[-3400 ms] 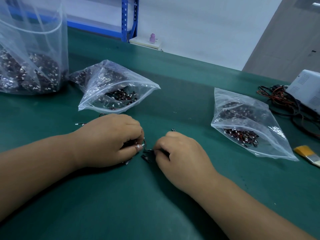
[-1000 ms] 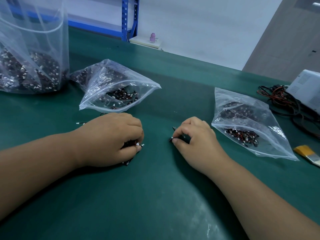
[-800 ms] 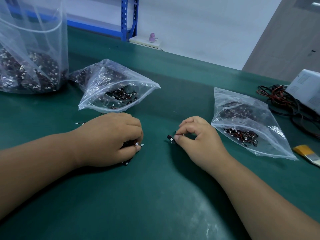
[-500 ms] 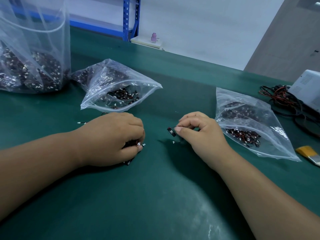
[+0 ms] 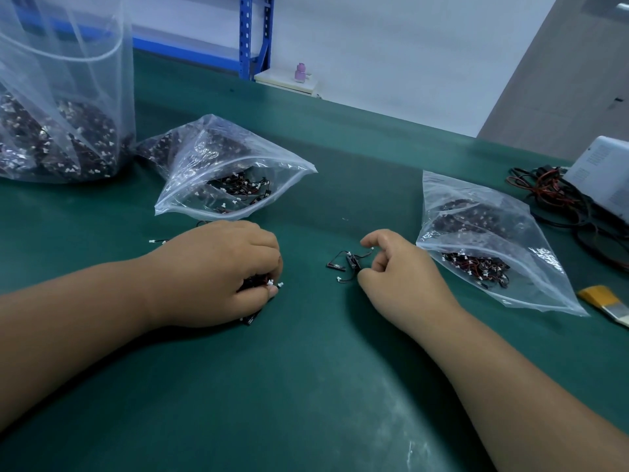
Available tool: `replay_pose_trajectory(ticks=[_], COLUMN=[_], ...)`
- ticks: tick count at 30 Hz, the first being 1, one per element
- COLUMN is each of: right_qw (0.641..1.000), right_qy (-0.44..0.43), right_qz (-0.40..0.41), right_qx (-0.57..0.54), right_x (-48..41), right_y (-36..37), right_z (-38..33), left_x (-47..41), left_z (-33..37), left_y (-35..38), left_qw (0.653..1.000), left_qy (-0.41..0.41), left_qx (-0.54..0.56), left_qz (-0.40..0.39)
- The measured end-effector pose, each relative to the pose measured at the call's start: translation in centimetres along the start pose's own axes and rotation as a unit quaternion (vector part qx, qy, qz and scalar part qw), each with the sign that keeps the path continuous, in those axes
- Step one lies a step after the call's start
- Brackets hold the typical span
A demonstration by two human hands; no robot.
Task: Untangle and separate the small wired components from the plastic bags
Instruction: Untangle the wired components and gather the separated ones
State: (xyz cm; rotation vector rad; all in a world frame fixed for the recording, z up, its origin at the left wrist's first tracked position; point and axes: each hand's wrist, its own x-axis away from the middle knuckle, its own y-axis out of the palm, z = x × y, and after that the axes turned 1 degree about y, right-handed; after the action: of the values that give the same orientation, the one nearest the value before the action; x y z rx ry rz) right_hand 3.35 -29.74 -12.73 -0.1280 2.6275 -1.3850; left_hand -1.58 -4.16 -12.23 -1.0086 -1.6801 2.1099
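Bare mat [image 5: 306,369] is left between both grips. One bag [image 5: 204,172] lies just beyond the left hand [image 5: 218,270], a second bag [image 5: 483,233] just outside the right hand [image 5: 398,267]. A tangled clump [image 5: 255,283], black with white plugs, is clenched left; a wired pair [image 5: 348,262] is pinched by curled right fingertips.

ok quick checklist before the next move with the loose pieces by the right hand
1. left hand grips the clump: ok
2. loose pieces lie apart from the clump on the mat: ok
3. right hand fingers have a firm hold on their wires: cannot tell
4. loose pieces untangled from each other: cannot tell
5. no strays: not ok, a stray piece lies left of the left hand
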Motion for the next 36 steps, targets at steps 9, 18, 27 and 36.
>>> replay_pose_trajectory(ticks=[9, 18, 27, 36], right_qw=[0.997, 0.991, 0.992, 0.989], right_qy=[-0.039, -0.014, -0.023, 0.037], right_qz=[0.038, 0.115, 0.08, 0.124], right_qx=[0.062, 0.065, 0.094, 0.075], right_x=[-0.2, -0.7, -0.6, -0.6], right_y=[0.3, 0.3, 0.8, 0.1], right_z=[0.2, 0.7, 0.4, 0.3], left_x=[0.0, 0.0, 0.0, 0.0], left_z=[0.0, 0.1, 0.0, -0.4], left_y=[0.0, 0.0, 0.1, 0.4], left_qw=[1.0, 1.0, 0.999, 0.991], left_qy=[-0.003, -0.008, -0.044, -0.107], left_qx=[-0.01, -0.011, 0.001, 0.078], left_qz=[-0.002, -0.005, 0.01, 0.025])
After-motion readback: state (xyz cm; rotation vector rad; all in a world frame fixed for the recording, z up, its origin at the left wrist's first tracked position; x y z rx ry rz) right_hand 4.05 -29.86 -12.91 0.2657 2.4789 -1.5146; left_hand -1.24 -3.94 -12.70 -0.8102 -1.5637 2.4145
